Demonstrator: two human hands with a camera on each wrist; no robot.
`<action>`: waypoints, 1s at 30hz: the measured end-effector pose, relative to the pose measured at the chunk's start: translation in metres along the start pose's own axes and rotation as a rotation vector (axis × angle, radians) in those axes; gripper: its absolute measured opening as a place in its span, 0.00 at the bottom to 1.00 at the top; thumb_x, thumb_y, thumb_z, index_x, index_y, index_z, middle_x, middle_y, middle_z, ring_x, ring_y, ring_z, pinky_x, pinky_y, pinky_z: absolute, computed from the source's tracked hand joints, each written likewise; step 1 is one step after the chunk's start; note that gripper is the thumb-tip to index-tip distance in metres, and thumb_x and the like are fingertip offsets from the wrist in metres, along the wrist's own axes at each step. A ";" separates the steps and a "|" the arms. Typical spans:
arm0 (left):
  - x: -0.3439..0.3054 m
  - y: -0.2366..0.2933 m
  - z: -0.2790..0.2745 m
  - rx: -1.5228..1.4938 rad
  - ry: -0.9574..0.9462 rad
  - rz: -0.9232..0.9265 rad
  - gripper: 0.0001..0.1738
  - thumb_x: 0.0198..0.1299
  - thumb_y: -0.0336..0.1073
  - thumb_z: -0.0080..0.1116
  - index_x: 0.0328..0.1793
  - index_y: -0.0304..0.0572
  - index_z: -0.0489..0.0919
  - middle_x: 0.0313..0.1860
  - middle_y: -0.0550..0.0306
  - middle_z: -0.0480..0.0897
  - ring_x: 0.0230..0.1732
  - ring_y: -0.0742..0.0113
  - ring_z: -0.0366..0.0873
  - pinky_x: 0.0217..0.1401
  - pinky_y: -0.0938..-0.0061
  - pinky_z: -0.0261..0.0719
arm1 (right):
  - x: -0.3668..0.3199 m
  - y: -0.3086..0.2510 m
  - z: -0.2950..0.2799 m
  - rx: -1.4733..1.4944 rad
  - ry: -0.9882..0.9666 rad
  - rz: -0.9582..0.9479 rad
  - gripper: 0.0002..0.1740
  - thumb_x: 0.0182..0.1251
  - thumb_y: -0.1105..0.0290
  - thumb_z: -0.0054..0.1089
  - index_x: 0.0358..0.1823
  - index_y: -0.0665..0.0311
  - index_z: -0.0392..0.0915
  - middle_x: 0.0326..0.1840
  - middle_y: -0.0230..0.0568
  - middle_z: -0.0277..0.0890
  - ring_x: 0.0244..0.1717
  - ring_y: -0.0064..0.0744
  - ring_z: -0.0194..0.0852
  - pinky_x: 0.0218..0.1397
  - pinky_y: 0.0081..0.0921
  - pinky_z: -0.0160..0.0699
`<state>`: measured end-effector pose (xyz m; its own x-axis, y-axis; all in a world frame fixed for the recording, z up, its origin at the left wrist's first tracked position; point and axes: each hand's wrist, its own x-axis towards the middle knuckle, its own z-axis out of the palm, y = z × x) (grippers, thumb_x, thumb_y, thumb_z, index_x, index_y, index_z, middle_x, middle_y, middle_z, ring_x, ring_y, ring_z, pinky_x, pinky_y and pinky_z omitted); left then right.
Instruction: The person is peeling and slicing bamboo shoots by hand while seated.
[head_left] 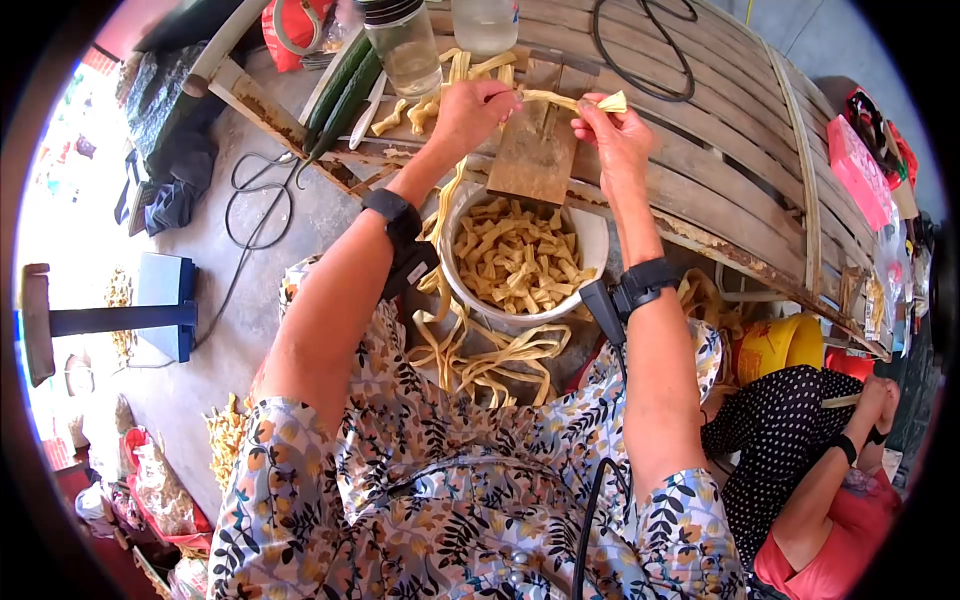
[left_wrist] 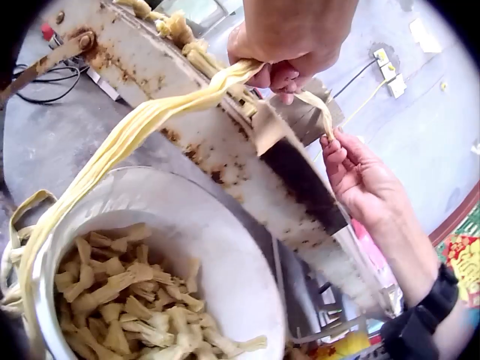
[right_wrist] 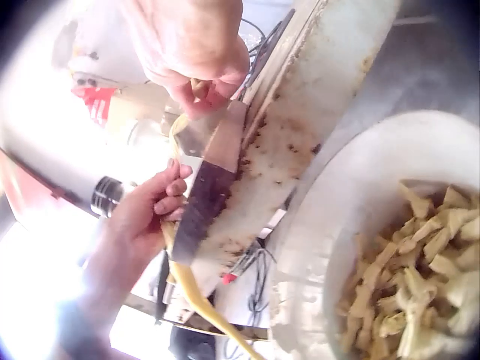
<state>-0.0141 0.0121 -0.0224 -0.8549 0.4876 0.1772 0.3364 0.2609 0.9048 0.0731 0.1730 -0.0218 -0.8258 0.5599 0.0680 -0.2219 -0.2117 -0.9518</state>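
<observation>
Above the bench edge, my left hand [head_left: 468,122] grips a long, soft, pale yellow strip [left_wrist: 127,127]. Its tail hangs down past the left side of a white bucket [head_left: 597,245]. A short stretch of the strip runs across to my right hand [head_left: 618,140], which pinches the other end between thumb and fingers; a frayed tip [head_left: 613,102] sticks out beyond them. Under the hands, a wooden board [head_left: 535,165] juts over the bench edge. Short knotted yellow pieces [head_left: 520,255] fill much of the bucket below.
Loose long strips [head_left: 490,355] lie around the bucket's foot. On the slatted bench [head_left: 730,150] are dark green cucumbers [head_left: 343,92], a lidded jar [head_left: 408,55], more yellow pieces [head_left: 425,112] and a black cable [head_left: 685,70]. Another person [head_left: 820,500] sits at the right.
</observation>
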 end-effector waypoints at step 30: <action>-0.095 0.034 -0.005 -0.295 -0.486 -0.079 0.13 0.62 0.38 0.49 0.46 0.36 0.76 0.29 0.66 0.74 0.31 0.82 0.67 0.34 0.86 0.66 | -0.088 -0.041 -0.024 -0.326 -0.445 0.191 0.06 0.57 0.77 0.57 0.37 0.68 0.77 0.29 0.33 0.76 0.30 0.18 0.75 0.32 0.14 0.77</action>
<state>0.0762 -0.0300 -0.0067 -0.5697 0.8213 -0.0307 0.0946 0.1027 0.9902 0.1668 0.1515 0.0045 -0.9895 0.1307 -0.0624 0.0658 0.0213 -0.9976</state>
